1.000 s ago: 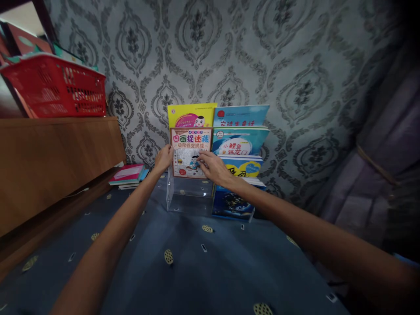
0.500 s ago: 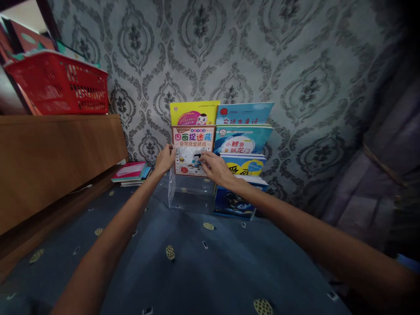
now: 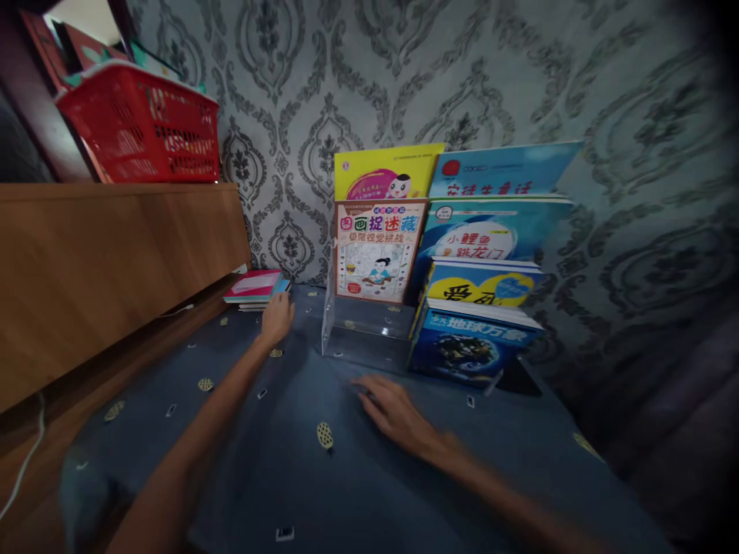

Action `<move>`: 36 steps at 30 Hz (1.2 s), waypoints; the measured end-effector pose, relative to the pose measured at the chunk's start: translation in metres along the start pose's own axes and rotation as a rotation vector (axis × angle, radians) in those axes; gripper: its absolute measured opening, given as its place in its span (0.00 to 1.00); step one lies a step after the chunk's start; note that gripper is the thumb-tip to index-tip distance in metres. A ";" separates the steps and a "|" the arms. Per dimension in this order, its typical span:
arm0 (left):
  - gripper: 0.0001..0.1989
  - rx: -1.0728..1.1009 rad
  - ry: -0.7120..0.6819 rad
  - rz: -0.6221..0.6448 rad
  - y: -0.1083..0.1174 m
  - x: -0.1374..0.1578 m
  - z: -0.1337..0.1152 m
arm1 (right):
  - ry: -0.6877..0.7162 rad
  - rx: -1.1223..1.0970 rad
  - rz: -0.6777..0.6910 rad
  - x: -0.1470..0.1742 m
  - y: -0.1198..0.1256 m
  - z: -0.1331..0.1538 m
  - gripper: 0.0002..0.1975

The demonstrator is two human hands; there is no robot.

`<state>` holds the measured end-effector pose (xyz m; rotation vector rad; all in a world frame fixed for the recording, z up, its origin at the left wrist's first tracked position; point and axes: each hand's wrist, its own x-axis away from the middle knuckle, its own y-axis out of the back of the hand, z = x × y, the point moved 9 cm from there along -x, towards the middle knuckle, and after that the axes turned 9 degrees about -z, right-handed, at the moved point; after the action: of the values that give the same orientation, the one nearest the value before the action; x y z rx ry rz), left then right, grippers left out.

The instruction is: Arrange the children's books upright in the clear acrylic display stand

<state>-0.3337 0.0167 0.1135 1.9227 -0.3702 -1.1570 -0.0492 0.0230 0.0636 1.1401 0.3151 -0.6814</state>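
Observation:
At the right edge of a small book stack [image 3: 254, 286], my left hand [image 3: 278, 317] reaches out with its fingers stretched; contact with the books is hard to make out. My right hand [image 3: 398, 412] is over the blue cloth, in front of a clear acrylic rack [image 3: 369, 354], its fingers loosely bent and apart, holding nothing. A brown-bordered picture book [image 3: 378, 254] stands in the rack's left column, before a yellow book [image 3: 386, 169]. The right column holds a light-blue book [image 3: 502, 169], a teal carp book [image 3: 490, 231], yellow-and-blue books [image 3: 482, 285] and a dark-blue earth book [image 3: 467, 346].
A wooden cabinet [image 3: 121, 269] runs along the left, with a red plastic basket [image 3: 144, 127] on top. Patterned wallpaper [image 3: 277, 100] is behind the rack. A blue patterned cloth [image 3: 358, 492] covers the surface. A white cable [image 3: 31, 454] hangs at lower left.
Both hands have left the brown-bordered book, which stays in the rack. My left hand moved left to the stack; my right hand came down and nearer. The view has shifted closer.

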 end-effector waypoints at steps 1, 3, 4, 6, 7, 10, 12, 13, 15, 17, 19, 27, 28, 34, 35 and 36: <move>0.15 -0.036 0.030 0.010 -0.004 -0.003 0.016 | -0.034 -0.035 -0.009 0.009 -0.007 -0.003 0.16; 0.17 -0.105 0.086 0.026 -0.011 -0.011 0.046 | -0.091 -0.095 -0.037 0.024 -0.018 -0.011 0.17; 0.19 -0.132 0.105 0.034 -0.014 -0.016 0.058 | -0.116 -0.113 -0.053 0.029 -0.022 -0.016 0.17; 0.24 -0.170 0.119 0.054 -0.022 -0.028 0.077 | -0.162 -0.135 -0.057 0.038 -0.030 -0.026 0.18; 0.27 -0.181 0.117 0.068 -0.026 -0.034 0.083 | -0.187 -0.140 -0.049 0.041 -0.033 -0.030 0.18; 0.32 -0.204 0.093 0.135 -0.043 -0.052 0.097 | -0.247 -0.144 0.001 0.045 -0.040 -0.040 0.19; 0.33 -0.220 0.078 0.194 -0.055 -0.062 0.103 | -0.266 -0.141 0.029 0.046 -0.041 -0.042 0.20; 0.33 -0.227 0.071 0.219 -0.060 -0.065 0.106 | -0.267 -0.142 0.037 0.046 -0.041 -0.041 0.20; 0.32 -0.238 0.055 0.248 -0.067 -0.069 0.110 | -0.262 -0.155 0.040 0.045 -0.040 -0.040 0.19; 0.31 -0.250 0.033 0.252 -0.070 -0.069 0.113 | -0.246 -0.175 0.037 0.045 -0.040 -0.038 0.19; 0.29 -0.266 0.002 0.243 -0.068 -0.066 0.114 | -0.228 -0.176 0.031 0.045 -0.040 -0.037 0.19; 0.23 -0.322 -0.100 0.192 -0.043 -0.052 0.114 | -0.204 -0.180 0.013 0.043 -0.039 -0.036 0.18; 0.22 -0.327 -0.114 0.188 -0.040 -0.051 0.112 | -0.198 -0.176 0.009 0.043 -0.038 -0.035 0.18; 0.20 -0.336 -0.172 0.189 -0.030 -0.042 0.100 | -0.152 -0.155 -0.013 0.041 -0.038 -0.031 0.17; 0.20 -0.335 -0.180 0.191 -0.029 -0.039 0.098 | -0.149 -0.156 -0.013 0.041 -0.038 -0.031 0.17; 0.20 -0.332 -0.190 0.195 -0.027 -0.035 0.096 | -0.144 -0.154 -0.015 0.040 -0.037 -0.030 0.17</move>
<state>-0.4369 0.0058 0.0918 1.4625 -0.4273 -1.1914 -0.0394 0.0278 0.0019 0.9373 0.2490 -0.7355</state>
